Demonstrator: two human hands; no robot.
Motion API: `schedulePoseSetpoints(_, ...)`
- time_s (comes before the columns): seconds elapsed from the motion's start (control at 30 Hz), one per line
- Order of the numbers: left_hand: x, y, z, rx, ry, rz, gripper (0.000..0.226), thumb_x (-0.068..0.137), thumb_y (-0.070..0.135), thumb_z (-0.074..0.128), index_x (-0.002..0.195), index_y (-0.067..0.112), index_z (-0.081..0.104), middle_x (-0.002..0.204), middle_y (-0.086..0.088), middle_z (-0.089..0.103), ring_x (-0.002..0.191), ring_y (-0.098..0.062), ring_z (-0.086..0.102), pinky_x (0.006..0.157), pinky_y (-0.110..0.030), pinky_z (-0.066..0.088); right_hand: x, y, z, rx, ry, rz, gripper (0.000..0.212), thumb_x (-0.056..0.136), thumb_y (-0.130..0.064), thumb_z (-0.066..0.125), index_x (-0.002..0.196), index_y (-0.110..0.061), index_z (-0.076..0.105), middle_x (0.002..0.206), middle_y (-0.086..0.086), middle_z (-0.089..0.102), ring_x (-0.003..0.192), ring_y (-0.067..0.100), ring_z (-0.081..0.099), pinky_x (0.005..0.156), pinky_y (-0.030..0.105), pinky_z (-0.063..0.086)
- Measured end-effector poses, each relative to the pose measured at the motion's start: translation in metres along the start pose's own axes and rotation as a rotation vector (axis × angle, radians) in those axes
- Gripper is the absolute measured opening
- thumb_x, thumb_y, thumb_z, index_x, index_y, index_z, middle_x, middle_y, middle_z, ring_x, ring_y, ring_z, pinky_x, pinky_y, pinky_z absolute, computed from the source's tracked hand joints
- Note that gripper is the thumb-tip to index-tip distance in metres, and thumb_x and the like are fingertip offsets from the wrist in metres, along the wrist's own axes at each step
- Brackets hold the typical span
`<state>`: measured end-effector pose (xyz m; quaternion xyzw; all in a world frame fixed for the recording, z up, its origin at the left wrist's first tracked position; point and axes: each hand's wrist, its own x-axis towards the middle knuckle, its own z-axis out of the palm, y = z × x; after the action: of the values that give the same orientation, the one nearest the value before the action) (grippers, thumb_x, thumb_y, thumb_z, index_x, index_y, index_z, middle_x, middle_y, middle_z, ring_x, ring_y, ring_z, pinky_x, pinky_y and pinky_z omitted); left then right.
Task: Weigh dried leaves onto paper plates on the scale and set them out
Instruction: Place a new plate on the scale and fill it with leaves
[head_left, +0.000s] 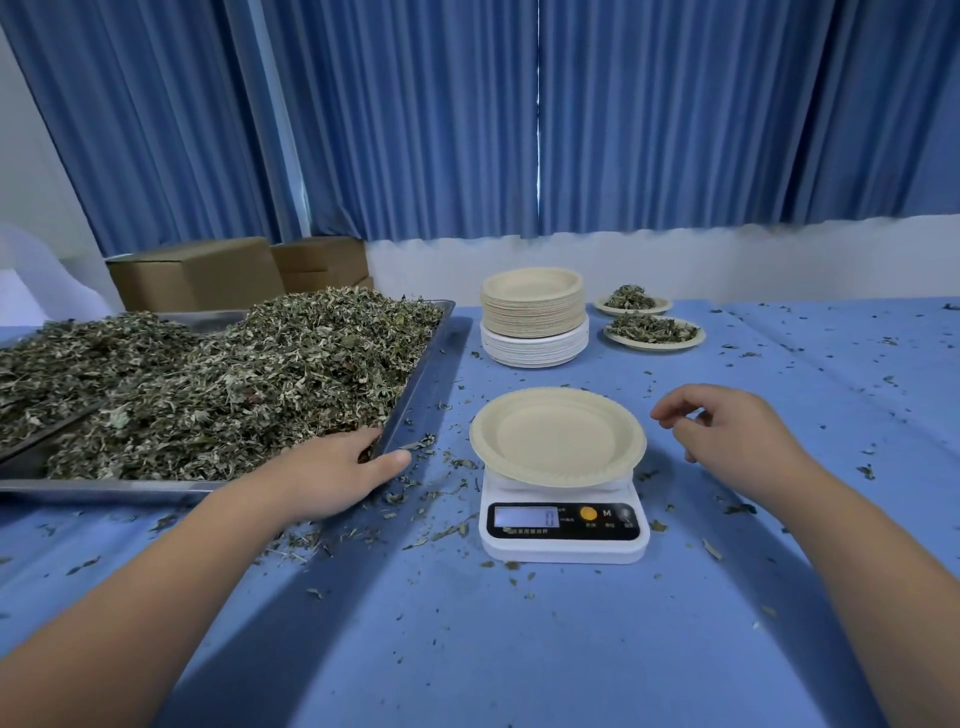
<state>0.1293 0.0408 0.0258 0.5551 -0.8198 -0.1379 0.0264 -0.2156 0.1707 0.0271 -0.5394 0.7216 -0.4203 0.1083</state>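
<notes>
Centrally, plate on scale, left hand touching leaves, right hand beside

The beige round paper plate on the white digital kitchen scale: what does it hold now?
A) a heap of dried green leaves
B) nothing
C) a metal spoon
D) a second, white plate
B: the inside of the beige round paper plate on the white digital kitchen scale is bare, with no leaf or tool in it.
</notes>
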Motion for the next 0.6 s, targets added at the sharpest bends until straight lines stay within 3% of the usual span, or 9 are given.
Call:
schedulePoseSetpoints(0.1, -0.002, -0.003, -0.001, 0.053, 0.024, 0.077, 0.068, 0.083, 0.075, 0.031, 0.121, 0.025, 0.056, 0.114, 0.004, 0.064, 0.094, -0.009, 0.060, 0.078, -0.026, 0.046, 0.001, 0.001, 0.000, 0.009, 0.004, 0.010, 0.030, 0.090, -0.007, 0.052, 0.078, -0.031, 0.066, 0.079, -0.016, 0.064, 0.064, 0.013, 0.057, 0.051, 0.018, 0.036)
schedulePoseSetpoints(0.23, -0.008, -0.006, 0.005, 0.163, 0.192, 0.138, 0.061, 0.082, 0.074, 0.025, 0.078, 0.019, 0.051, 0.079, 0.000, 0.055, 0.069, -0.013, 0.055, 0.063, -0.032, 0.046, 0.001, 0.001, 0.001, 0.010, 0.008, 0.021, 0.030, 0.090, -0.008, 0.053, 0.077, -0.031, 0.067, 0.076, -0.013, 0.064, 0.063, 0.013, 0.057, 0.049, 0.018, 0.037)
schedulePoseSetpoints(0.47, -0.012, -0.011, 0.008, 0.076, 0.323, 0.114, 0.066, 0.078, 0.075, 0.023, 0.076, 0.017, 0.054, 0.061, -0.001, 0.055, 0.053, -0.014, 0.052, 0.053, -0.031, 0.041, 0.001, 0.001, 0.000, 0.017, 0.019, 0.024, 0.030, 0.090, -0.008, 0.053, 0.077, -0.029, 0.068, 0.070, -0.013, 0.062, 0.053, 0.004, 0.052, 0.040, 0.008, 0.032)
schedulePoseSetpoints(0.6, -0.008, -0.011, 0.001, 0.010, 0.296, 0.084, 0.063, 0.079, 0.074, 0.036, 0.083, 0.015, 0.055, 0.060, -0.004, 0.061, 0.044, -0.011, 0.049, 0.047, -0.027, 0.038, 0.001, 0.000, 0.001, 0.014, 0.022, 0.029, 0.029, 0.090, -0.009, 0.054, 0.076, -0.029, 0.069, 0.070, -0.009, 0.063, 0.052, 0.004, 0.052, 0.045, 0.013, 0.035)
